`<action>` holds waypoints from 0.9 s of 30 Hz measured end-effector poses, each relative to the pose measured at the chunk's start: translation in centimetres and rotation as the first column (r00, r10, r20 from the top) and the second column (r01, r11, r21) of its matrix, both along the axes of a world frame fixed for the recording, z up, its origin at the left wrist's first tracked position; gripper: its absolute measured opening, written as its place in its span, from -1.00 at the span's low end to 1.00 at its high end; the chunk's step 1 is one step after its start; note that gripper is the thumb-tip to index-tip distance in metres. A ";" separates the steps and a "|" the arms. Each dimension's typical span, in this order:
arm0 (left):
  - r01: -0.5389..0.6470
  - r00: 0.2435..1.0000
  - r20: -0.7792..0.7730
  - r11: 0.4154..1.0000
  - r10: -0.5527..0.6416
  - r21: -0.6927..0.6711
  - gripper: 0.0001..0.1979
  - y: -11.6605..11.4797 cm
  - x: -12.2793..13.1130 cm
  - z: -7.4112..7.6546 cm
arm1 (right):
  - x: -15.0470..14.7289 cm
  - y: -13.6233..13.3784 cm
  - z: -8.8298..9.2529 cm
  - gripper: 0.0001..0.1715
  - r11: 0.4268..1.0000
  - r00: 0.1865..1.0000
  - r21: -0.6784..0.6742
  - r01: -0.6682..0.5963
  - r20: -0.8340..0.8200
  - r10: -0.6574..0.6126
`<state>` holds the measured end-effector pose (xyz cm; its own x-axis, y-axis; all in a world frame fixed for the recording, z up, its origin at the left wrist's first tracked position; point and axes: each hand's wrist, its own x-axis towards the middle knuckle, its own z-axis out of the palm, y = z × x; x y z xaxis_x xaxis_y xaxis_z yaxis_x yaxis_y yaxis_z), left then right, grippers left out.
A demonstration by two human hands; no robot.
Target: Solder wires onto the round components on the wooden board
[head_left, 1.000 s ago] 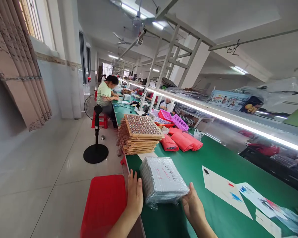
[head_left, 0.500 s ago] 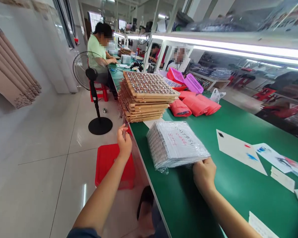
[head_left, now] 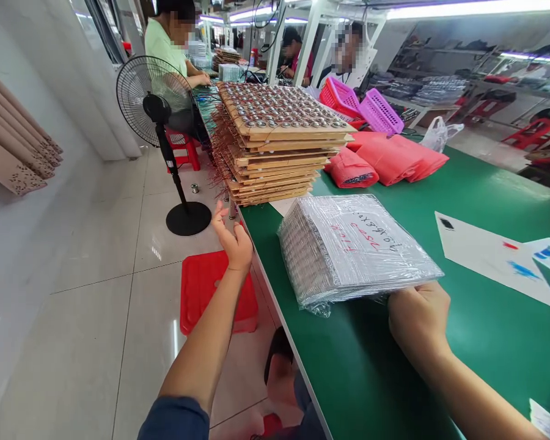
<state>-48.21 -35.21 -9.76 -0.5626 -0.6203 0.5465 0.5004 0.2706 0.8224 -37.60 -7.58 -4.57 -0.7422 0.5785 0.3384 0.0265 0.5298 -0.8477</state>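
Note:
A flat pack wrapped in clear plastic (head_left: 352,247) lies on the green bench top (head_left: 371,366), with red and black handwriting on its top sheet. My right hand (head_left: 417,318) is shut on the pack's near edge, its fingers hidden beneath it. My left hand (head_left: 233,241) is open and empty, held just off the bench edge next to the corner of a tall stack of wooden boards (head_left: 279,116). Those boards carry rows of small metal-topped parts, and thin copper wires hang from their side.
Red-orange fabric bags (head_left: 389,159) and pink plastic baskets (head_left: 341,98) lie beyond the stack. A white paper sheet (head_left: 495,256) is on the right. Below the edge is a red stool (head_left: 217,290), with a standing fan (head_left: 158,98) and seated co-workers (head_left: 167,43) farther along.
My left hand has left the pack's side and moved beyond the bench edge, beside the stack. My right hand now holds the pack's near edge. The view has swung and tilted.

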 end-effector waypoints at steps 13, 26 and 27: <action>-0.025 0.999 0.019 0.990 0.028 -0.141 -0.52 -1.1 -1.1 0.4 | 0.1 -0.1 0.2 -0.75 1.000 1.000 0.018 -0.008 0.018 0.008; -0.162 0.980 0.065 0.946 0.187 -0.282 -0.75 -3.2 -2.0 3.3 | -0.1 0.0 0.2 -0.69 0.999 0.998 0.025 0.021 0.065 -0.023; -0.180 0.976 0.070 0.944 0.207 -0.275 -0.76 -3.4 -2.2 3.8 | -0.1 0.0 0.3 -0.68 0.999 0.997 0.026 0.024 0.069 -0.025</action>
